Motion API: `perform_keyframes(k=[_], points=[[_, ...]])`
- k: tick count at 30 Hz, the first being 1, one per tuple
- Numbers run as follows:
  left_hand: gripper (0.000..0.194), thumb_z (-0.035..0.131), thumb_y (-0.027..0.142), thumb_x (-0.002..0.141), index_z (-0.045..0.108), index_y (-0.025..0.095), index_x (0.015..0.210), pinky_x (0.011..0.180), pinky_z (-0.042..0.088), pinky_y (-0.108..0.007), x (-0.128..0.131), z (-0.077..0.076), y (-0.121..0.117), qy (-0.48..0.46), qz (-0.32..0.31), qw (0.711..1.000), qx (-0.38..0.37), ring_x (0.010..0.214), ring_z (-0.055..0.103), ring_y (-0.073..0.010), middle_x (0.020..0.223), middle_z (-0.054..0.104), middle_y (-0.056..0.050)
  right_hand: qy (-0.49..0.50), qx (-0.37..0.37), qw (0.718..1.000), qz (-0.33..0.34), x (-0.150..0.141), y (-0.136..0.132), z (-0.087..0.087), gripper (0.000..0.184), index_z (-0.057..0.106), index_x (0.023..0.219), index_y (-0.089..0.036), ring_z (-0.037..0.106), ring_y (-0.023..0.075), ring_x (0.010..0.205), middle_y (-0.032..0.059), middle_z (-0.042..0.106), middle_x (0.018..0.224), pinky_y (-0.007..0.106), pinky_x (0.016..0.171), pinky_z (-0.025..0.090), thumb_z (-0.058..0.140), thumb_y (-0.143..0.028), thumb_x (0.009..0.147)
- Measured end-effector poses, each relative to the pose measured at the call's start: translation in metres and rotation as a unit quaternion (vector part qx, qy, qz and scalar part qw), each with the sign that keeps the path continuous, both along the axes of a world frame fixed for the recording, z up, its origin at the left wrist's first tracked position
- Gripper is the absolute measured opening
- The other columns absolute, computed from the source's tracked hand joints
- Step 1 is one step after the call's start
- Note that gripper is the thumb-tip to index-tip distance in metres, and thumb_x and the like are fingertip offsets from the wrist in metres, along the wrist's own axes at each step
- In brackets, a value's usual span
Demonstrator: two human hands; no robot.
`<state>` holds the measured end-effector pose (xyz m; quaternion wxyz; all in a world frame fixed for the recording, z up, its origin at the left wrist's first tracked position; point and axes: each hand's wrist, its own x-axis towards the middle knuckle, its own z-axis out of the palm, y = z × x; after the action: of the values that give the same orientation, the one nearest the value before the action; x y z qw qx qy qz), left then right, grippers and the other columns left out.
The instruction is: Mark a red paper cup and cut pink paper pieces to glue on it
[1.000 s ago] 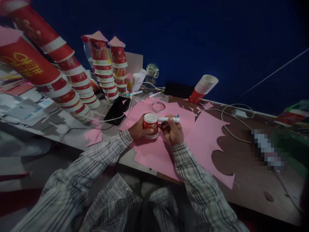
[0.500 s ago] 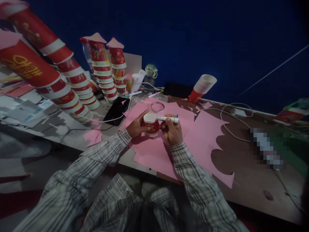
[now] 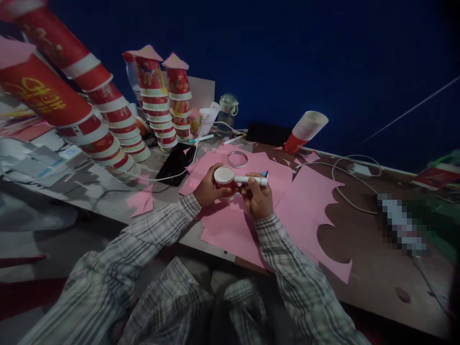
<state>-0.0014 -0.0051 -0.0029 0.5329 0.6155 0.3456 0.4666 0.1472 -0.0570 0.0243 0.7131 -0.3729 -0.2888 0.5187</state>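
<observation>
My left hand (image 3: pixel 209 189) is closed around a short red paper cup (image 3: pixel 224 181) with a pale round top. The cup tilts so that its top faces me more. In my right hand (image 3: pixel 259 197) is a white marker (image 3: pixel 251 180), lying nearly level with its left end close against the cup's side. My right fingertips also come near the cup's lower edge. Something small and blue shows behind the marker's right end. Beneath both hands lies pink paper (image 3: pixel 226 230), and a ring-shaped roll or band (image 3: pixel 237 159) rests on it just beyond the cup.
Stacked red-cup towers (image 3: pixel 153 96) with pink paper tops stand at the left. A black phone (image 3: pixel 176 165) lies near them, crossed by a white cable. Behind are a clear bottle (image 3: pixel 227 112) and leaning stacked cups (image 3: pixel 305 130). Cut pink paper (image 3: pixel 312 206) spreads rightward.
The cup has tipped toward me, so its pale top shows more fully and less of its red side is visible. The marker stays beside it. The whole view has shifted slightly.
</observation>
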Motion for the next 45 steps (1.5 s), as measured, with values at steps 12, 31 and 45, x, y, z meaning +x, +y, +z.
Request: perform_keyframes(k=[12, 31, 45], points=[[0.066, 0.078, 0.025, 0.066, 0.048, 0.019, 0.124, 0.098, 0.049, -0.043, 0.000, -0.001, -0.007, 0.012, -0.070, 0.997, 0.023, 0.108, 0.059, -0.0248, 0.115, 0.060, -0.009, -0.046, -0.018, 0.998, -0.046, 0.005, 0.005, -0.005, 0.038, 0.057, 0.077, -0.022, 0.037, 0.0042, 0.041, -0.0128, 0.044, 0.048, 0.021, 0.045, 0.044, 0.080, -0.051, 0.070], [0.080, 0.081, 0.036, 0.068, 0.042, 0.019, 0.136, 0.111, 0.039, -0.047, 0.000, -0.003, -0.003, -0.004, -0.037, 0.999, 0.030, 0.121, 0.053, -0.0277, 0.127, 0.056, -0.012, -0.085, 0.005, 0.996, -0.030, 0.006, 0.003, -0.007, 0.040, 0.057, 0.085, -0.022, 0.042, 0.0058, 0.044, -0.0117, 0.046, 0.052, 0.022, 0.046, 0.040, 0.077, -0.054, 0.072], [0.080, 0.086, 0.026, 0.060, 0.046, 0.018, 0.129, 0.098, 0.048, -0.045, 0.003, 0.000, -0.010, -0.031, -0.069, 0.996, -0.045, 0.103, 0.062, -0.0237, 0.106, 0.062, -0.007, -0.145, 0.028, 0.987, -0.059, 0.008, 0.004, -0.011, 0.038, 0.057, 0.090, -0.021, 0.043, 0.0068, 0.045, -0.0084, 0.052, 0.060, 0.025, 0.048, 0.046, 0.073, -0.053, 0.077]])
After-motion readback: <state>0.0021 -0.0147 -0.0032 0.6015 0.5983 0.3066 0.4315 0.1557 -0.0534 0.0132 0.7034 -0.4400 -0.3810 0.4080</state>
